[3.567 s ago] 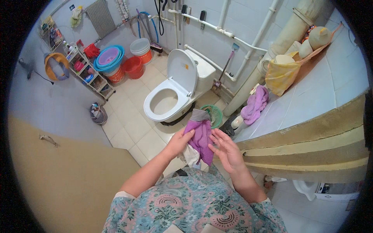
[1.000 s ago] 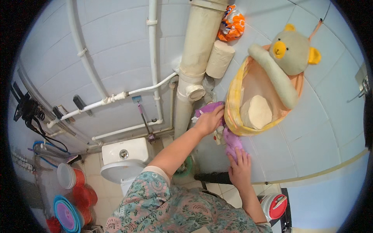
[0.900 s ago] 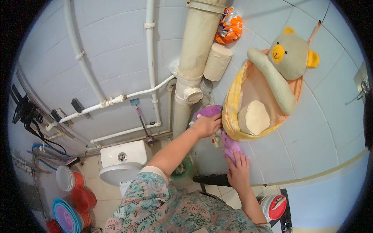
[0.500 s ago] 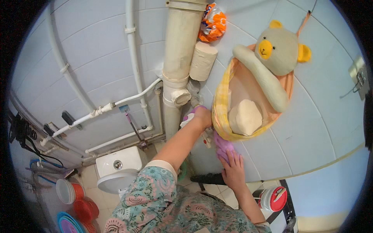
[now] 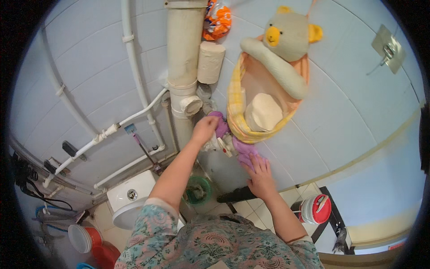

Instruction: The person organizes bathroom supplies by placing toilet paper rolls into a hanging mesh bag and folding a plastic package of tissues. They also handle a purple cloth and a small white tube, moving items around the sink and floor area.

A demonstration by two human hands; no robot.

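Note:
A crumpled purple cloth [image 5: 219,124] runs around the valve fitting on the wall, below the hanging holder. My left hand [image 5: 204,130] is closed on one end of it, left of the fitting. The other end [image 5: 244,151] lies under the fingers of my right hand [image 5: 261,178], which pins and holds it against the wall. Between my hands sits a pale valve [image 5: 225,146] with a red dot, partly covered by the cloth. Just above hangs a bear-shaped cloth holder [image 5: 238,107] with a white paper roll [image 5: 265,112] inside.
A thick beige drainpipe [image 5: 186,54] stands at the left, with another paper roll [image 5: 211,62] and an orange package [image 5: 218,20] beside it. Below are a toilet tank [image 5: 131,188], a green basin [image 5: 197,189] and a red-lidded bucket [image 5: 315,208]. A metal plate [image 5: 388,48] is on the right wall.
My left hand has shifted back and left from the fitting, showing more of the purple cloth and the valve. The right hand still holds its cloth end. The view has turned a little rightward.

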